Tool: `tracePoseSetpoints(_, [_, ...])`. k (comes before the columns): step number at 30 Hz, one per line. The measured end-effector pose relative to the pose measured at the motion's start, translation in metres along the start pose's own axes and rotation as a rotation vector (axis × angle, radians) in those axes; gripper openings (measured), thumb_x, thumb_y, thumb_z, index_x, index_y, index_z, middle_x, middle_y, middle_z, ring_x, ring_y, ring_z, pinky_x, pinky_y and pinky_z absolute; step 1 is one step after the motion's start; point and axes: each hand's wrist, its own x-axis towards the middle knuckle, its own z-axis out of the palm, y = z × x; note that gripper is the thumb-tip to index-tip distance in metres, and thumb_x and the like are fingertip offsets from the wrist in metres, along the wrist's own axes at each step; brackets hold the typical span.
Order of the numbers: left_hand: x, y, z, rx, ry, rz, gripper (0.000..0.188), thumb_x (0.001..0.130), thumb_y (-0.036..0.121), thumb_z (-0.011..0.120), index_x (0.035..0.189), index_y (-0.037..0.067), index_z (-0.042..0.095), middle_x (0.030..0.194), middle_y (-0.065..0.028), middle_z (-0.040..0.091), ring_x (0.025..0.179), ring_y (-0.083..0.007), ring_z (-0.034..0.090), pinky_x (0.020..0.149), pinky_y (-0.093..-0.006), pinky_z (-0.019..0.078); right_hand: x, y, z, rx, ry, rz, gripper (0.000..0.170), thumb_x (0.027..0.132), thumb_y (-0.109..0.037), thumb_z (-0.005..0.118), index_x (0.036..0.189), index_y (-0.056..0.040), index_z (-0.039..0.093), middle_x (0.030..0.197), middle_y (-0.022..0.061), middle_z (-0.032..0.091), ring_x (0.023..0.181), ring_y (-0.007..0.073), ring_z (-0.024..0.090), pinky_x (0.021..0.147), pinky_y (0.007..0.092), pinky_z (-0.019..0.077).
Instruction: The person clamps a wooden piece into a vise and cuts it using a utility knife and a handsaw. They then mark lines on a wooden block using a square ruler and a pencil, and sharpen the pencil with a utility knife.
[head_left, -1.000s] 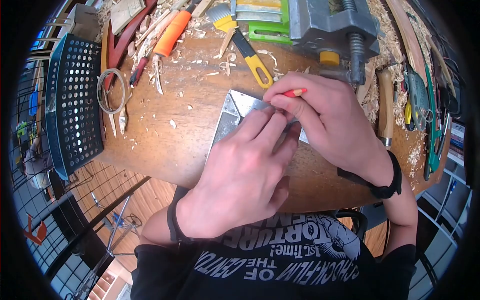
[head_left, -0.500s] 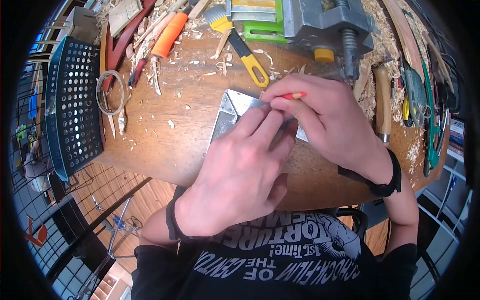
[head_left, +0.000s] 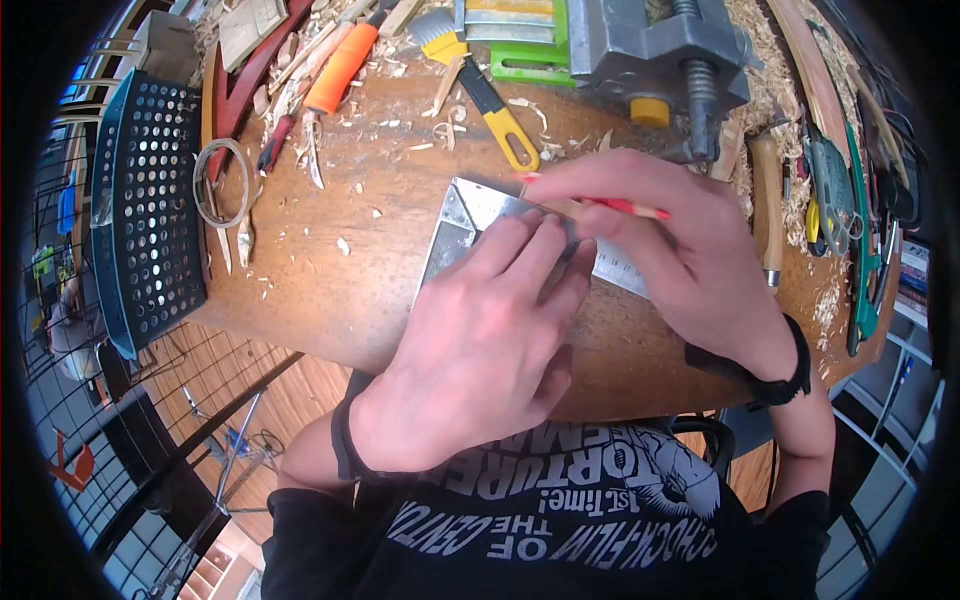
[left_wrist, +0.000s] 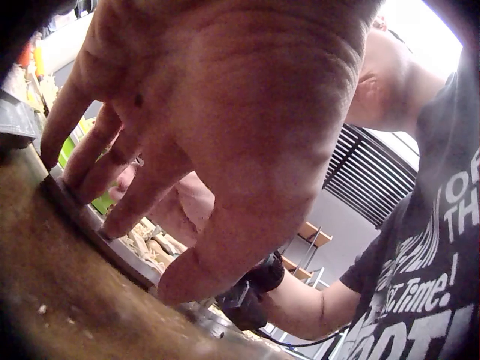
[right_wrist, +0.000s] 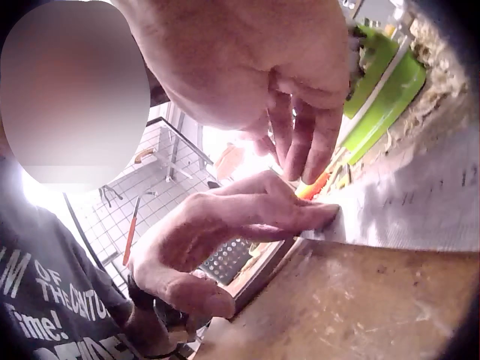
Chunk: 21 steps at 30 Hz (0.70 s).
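Observation:
A metal try square (head_left: 462, 207) lies on the wooden table, its ruled blade (head_left: 622, 272) running out to the right under both hands. My left hand (head_left: 480, 325) presses on the square with its fingers spread and extended; in the left wrist view the fingertips (left_wrist: 112, 229) rest along its edge. My right hand (head_left: 690, 235) pinches a red pencil (head_left: 632, 208), its sharpened wooden end pointing to the right. A tan wooden strip (head_left: 568, 208) shows between the hands at the blade's far edge, mostly hidden by fingers.
A metal vise (head_left: 655, 60) stands at the back. Near it lie a yellow-and-black tool (head_left: 487, 105), a green-framed tool (head_left: 530, 65) and an orange-handled tool (head_left: 342, 70). A perforated basket (head_left: 150, 210) and tape roll (head_left: 222, 182) are at left, a wooden handle (head_left: 768, 205) at right. Shavings are scattered about.
The right hand has shifted slightly right and turned, and the pencil with it, exposing more of the ruled blade. The left hand and the square stay nearly in place.

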Motion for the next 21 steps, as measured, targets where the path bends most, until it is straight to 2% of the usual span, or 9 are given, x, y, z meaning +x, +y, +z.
tracePoseSetpoints(3, [0.000, 0.000, 0.000, 0.019, -0.008, 0.010, 0.066, 0.064, 0.018, 0.075, 0.128, 0.006, 0.060, 0.120, -0.0139, 0.053, 0.106, -0.0297, 0.056, 0.084, -0.0382, 0.0553, -0.016, -0.010, -0.016, -0.075, 0.027, -0.008, 0.023, 0.090, 0.001, 0.058, 0.109, -0.0026, 0.070, 0.101, 0.0122, 0.071, 0.090, 0.0277, 0.068, 0.079, 0.0324, 0.0523])
tracePoseSetpoints(5, [-0.002, -0.001, 0.002, 0.033, -0.019, 0.012, 0.069, 0.065, 0.017, 0.075, 0.132, 0.007, 0.058, 0.122, -0.0144, 0.054, 0.109, -0.0298, 0.057, 0.085, -0.0379, 0.0553, -0.030, -0.017, -0.027, -0.240, -0.024, 0.032, 0.023, 0.089, 0.002, 0.057, 0.108, -0.0039, 0.070, 0.099, 0.0123, 0.070, 0.087, 0.0278, 0.067, 0.078, 0.0334, 0.0517])
tracePoseSetpoints(6, [-0.003, -0.003, 0.005, 0.071, 0.013, 0.031, 0.070, 0.066, 0.015, 0.074, 0.134, 0.007, 0.057, 0.124, -0.0145, 0.054, 0.113, -0.0300, 0.056, 0.087, -0.0377, 0.0550, -0.035, -0.017, -0.027, -0.302, 0.015, -0.058, 0.029, 0.079, 0.004, 0.065, 0.106, -0.0068, 0.068, 0.087, 0.0098, 0.068, 0.074, 0.0300, 0.063, 0.065, 0.0370, 0.0491])
tracePoseSetpoints(10, [-0.007, -0.004, 0.010, 0.142, 0.058, 0.049, 0.069, 0.068, 0.005, 0.072, 0.135, 0.007, 0.056, 0.129, -0.0139, 0.055, 0.123, -0.0300, 0.054, 0.093, -0.0376, 0.0538, -0.060, -0.017, -0.029, -0.422, 0.035, -0.006, 0.029, 0.078, 0.000, 0.070, 0.107, -0.0052, 0.067, 0.088, 0.0103, 0.068, 0.076, 0.0303, 0.063, 0.066, 0.0379, 0.0495])
tracePoseSetpoints(12, [-0.010, -0.006, 0.013, 0.140, 0.081, 0.056, 0.068, 0.068, 0.003, 0.071, 0.134, 0.006, 0.057, 0.130, -0.0137, 0.055, 0.124, -0.0304, 0.054, 0.094, -0.0383, 0.0534, -0.069, -0.019, -0.027, -0.484, 0.106, 0.073, 0.037, 0.075, -0.005, 0.077, 0.110, -0.0036, 0.065, 0.094, 0.0110, 0.069, 0.079, 0.0301, 0.063, 0.069, 0.0390, 0.0500])
tracePoseSetpoints(15, [-0.014, -0.010, 0.015, 0.131, 0.115, 0.072, 0.066, 0.067, -0.002, 0.070, 0.132, 0.005, 0.059, 0.132, -0.0136, 0.054, 0.125, -0.0311, 0.054, 0.096, -0.0399, 0.0523, -0.080, -0.016, -0.025, -0.553, 0.104, 0.101, 0.046, 0.072, -0.009, 0.080, 0.115, -0.0033, 0.063, 0.099, 0.0114, 0.069, 0.083, 0.0296, 0.064, 0.073, 0.0396, 0.0502])
tracePoseSetpoints(20, [-0.023, -0.020, 0.015, 0.101, 0.153, 0.108, 0.065, 0.065, -0.006, 0.070, 0.129, 0.004, 0.061, 0.136, -0.0163, 0.051, 0.126, -0.0344, 0.053, 0.099, -0.0415, 0.0506, -0.093, -0.009, -0.019, -0.504, 0.151, 0.161, 0.048, 0.074, -0.006, 0.079, 0.118, -0.0030, 0.060, 0.101, 0.0130, 0.067, 0.081, 0.0303, 0.063, 0.073, 0.0395, 0.0501])
tracePoseSetpoints(21, [-0.025, -0.023, 0.015, 0.143, 0.208, 0.090, 0.066, 0.066, -0.006, 0.070, 0.131, 0.003, 0.059, 0.135, -0.0180, 0.051, 0.125, -0.0354, 0.054, 0.099, -0.0411, 0.0506, -0.095, -0.009, -0.016, -0.498, 0.166, 0.173, 0.047, 0.075, -0.005, 0.078, 0.118, -0.0029, 0.060, 0.099, 0.0128, 0.067, 0.080, 0.0301, 0.062, 0.072, 0.0393, 0.0501])
